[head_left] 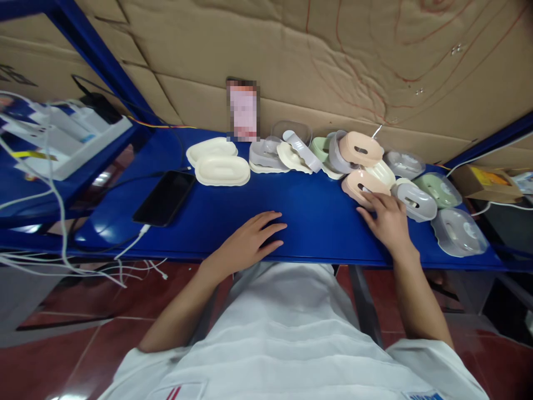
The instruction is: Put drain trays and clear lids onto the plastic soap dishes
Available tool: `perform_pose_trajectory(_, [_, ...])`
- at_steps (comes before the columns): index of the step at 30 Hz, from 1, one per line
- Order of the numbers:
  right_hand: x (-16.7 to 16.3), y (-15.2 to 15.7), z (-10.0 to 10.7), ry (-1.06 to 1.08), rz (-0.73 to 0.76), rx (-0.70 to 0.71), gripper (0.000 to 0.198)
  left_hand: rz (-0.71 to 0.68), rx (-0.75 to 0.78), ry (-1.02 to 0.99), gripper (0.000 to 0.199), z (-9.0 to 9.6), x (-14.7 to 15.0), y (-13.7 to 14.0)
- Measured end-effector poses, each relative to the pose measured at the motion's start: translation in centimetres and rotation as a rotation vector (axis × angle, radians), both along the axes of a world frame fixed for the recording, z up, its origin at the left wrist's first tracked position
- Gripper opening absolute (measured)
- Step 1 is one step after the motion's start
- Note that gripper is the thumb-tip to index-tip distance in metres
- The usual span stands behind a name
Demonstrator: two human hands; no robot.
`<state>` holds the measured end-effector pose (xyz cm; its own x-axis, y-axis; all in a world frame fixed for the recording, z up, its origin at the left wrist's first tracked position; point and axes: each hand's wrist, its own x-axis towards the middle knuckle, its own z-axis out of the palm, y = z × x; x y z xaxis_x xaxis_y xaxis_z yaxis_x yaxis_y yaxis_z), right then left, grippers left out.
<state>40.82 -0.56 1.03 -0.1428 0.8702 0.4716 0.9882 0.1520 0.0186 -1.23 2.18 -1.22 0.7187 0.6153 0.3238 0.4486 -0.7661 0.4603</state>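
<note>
My right hand (387,219) is at a peach oval cover (353,183) with a dark slot, fingers over its top and thumb at its front edge. Something small and white shows by the fingertips; I cannot make out what it is. Behind stands another peach cover (361,149), tilted over cream and grey parts. To the right of the hand lies a grey slotted cover (416,201). My left hand (250,239) rests at the blue table's (308,222) front, fingers apart and holding nothing. Two cream oval trays (222,170) lie beyond it.
A black phone (164,198) with a white cable lies at left. A blurred-out screen (244,111) leans on the cardboard wall (191,66). Grey cases (460,230), a green case (439,190) and a small cardboard box (485,183) stand right. Loose cables (62,211) hang left.
</note>
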Motion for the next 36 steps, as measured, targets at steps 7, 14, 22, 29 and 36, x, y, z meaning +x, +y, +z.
perform_pose_trajectory(7, [-4.0, -1.2, 1.2, 0.126, 0.29, 0.065, 0.025, 0.088, 0.062, -0.001, 0.046, 0.7, 0.1, -0.4])
perform_pose_trajectory(14, [-8.9, -3.9, 0.9, 0.191, 0.526, 0.07, 0.037, 0.668, 0.093, 0.169, 0.066, 0.9, -1.8, 2.1])
perform_pose_trajectory(22, [-10.3, -3.6, -0.8, 0.341, 0.391, 0.019, 0.022, 0.523, 0.122, 0.165, 0.038, 1.3, -2.1, 1.5])
perform_pose_trajectory(29, [-12.2, -3.1, -0.6, 0.495, 0.23, 0.019, 0.025, -0.008, 0.215, -0.049, 0.035, 0.4, 0.6, -2.2])
perform_pose_trajectory(36, [-14.3, -4.4, -0.6, 0.258, 0.488, -0.104, 0.041, 0.088, 0.266, 0.029, 0.044, 0.2, 1.6, -2.0])
